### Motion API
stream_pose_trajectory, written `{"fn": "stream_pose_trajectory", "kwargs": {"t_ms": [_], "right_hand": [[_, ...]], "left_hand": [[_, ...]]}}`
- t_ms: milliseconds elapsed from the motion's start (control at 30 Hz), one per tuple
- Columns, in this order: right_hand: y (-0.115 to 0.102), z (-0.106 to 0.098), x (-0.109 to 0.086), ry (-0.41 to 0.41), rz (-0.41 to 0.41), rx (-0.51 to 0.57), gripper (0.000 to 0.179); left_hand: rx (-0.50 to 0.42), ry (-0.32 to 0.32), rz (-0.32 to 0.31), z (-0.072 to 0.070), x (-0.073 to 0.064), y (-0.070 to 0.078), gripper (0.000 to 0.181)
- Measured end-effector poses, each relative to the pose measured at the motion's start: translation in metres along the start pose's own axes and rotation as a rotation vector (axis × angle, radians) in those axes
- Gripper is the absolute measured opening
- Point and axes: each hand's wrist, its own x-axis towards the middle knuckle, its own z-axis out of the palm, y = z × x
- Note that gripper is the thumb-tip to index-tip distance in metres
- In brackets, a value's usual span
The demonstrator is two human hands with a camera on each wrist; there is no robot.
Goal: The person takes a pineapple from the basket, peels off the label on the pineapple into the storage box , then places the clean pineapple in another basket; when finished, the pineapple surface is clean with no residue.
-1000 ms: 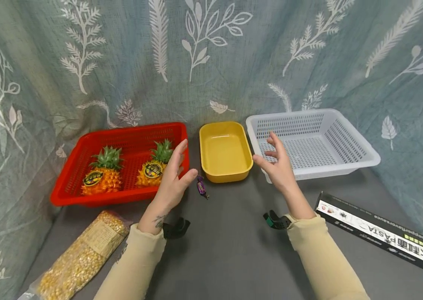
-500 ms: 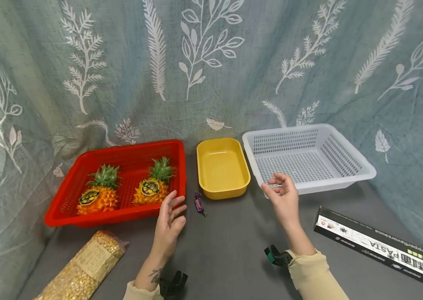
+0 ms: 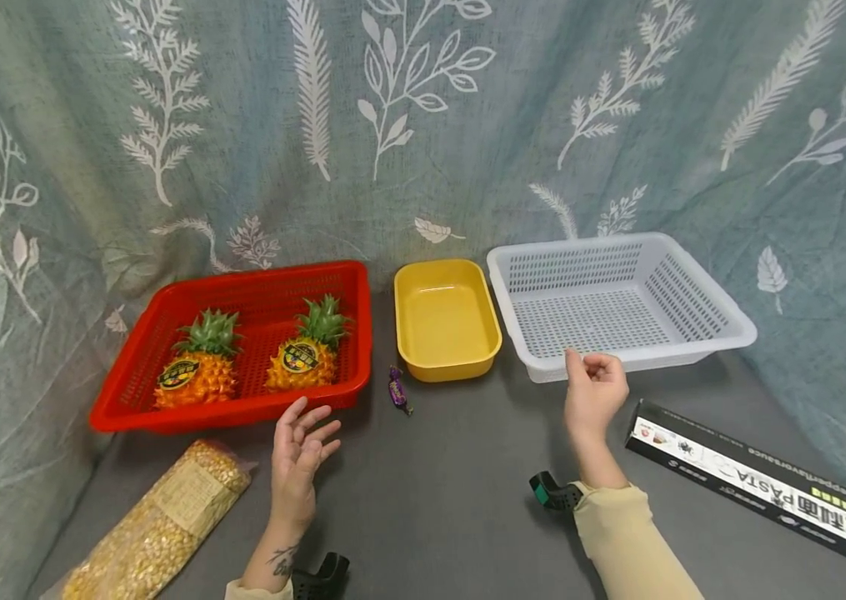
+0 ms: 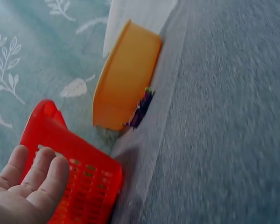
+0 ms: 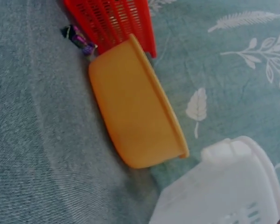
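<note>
Farther apart now, left hand (image 3: 298,457) spread, right hand (image 3: 593,400) loosely curled; red basket (image 3: 238,412), white basket (image 3: 603,315) ahead.

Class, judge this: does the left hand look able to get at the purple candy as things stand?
Probably yes: the left hand looks empty, and nothing shows between it and the purple candy.

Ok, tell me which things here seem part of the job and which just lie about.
Likely the job:
red basket, by the left hand
two pineapples, inside it
white basket, by the right hand

Probably just lying about:
yellow tub
purple-wrapped candy
bag of corn kernels
black-and-white pasta box
</note>
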Motion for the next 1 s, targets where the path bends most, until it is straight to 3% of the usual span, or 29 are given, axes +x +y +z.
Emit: {"fn": "stream_pose_trajectory", "kwargs": {"t_ms": [233, 400, 567, 700, 867, 1000], "right_hand": [[0.023, 0.004, 0.010, 0.098, 0.034, 0.054, 0.031], [0.033, 0.005, 0.015, 0.151, 0.109, 0.135, 0.039], [0.033, 0.002, 0.016, 0.197, 0.235, 0.199, 0.040], [0.035, -0.001, 0.017, 0.170, 0.288, 0.179, 0.032], [0.036, -0.003, 0.016, 0.125, 0.283, 0.167, 0.030], [0.037, -0.004, 0.014, 0.128, 0.293, 0.169, 0.032]], "left_hand": [[-0.078, -0.026, 0.084, -0.015, 0.004, 0.004, 0.045], [-0.188, -0.031, 0.165, -0.020, 0.011, 0.007, 0.043], [-0.303, -0.009, 0.167, -0.020, 0.021, 0.018, 0.040], [-0.360, 0.020, 0.184, -0.020, 0.031, 0.027, 0.038], [-0.295, 0.085, 0.208, -0.017, 0.043, 0.039, 0.039], [-0.197, 0.167, 0.170, -0.012, 0.055, 0.049, 0.041]]}}
